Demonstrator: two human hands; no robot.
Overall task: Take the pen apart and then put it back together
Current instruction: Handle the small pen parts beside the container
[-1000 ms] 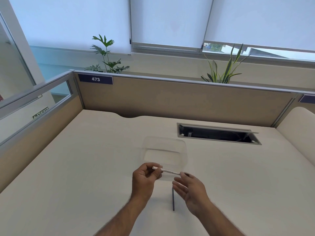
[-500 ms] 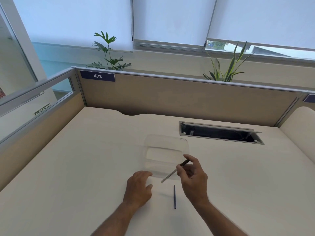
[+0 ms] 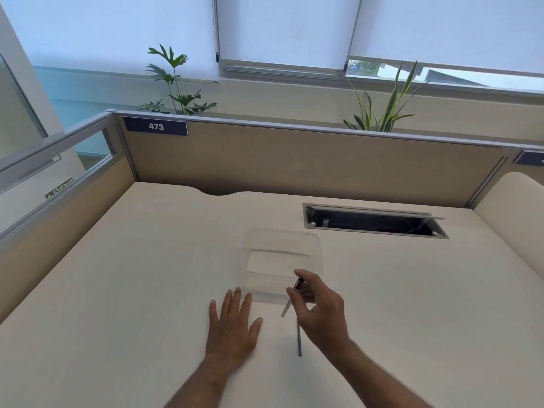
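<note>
a: where's the pen right now?

b: in two pieces. right hand has the pen barrel pinched between thumb and fingertips, lifted off the desk. barrel is tilted, dark end up by the index finger, pale end pointing down and toward the left.

a: and the other piece?

b: thin dark refill lying flat on the desk, just beside the right hand, running roughly toward the person. its far end is hidden behind the hand. nothing holding it.

a: left hand?

b: left hand is flat on the desk, palm down, fingers spread and straight. empty, gripping nothing. it sits left of the refill, apart from it.

a: any container?

b: clear plastic tub on the desk just beyond both hands. looks empty, though it's see-through and hard to read. the barrel's upper end overlaps its near edge in the view; can't tell if they touch.

a: rest of the desk?

b: open cable hatch farther back on the right. partition behind with a "473" label, two plants behind it.
</note>
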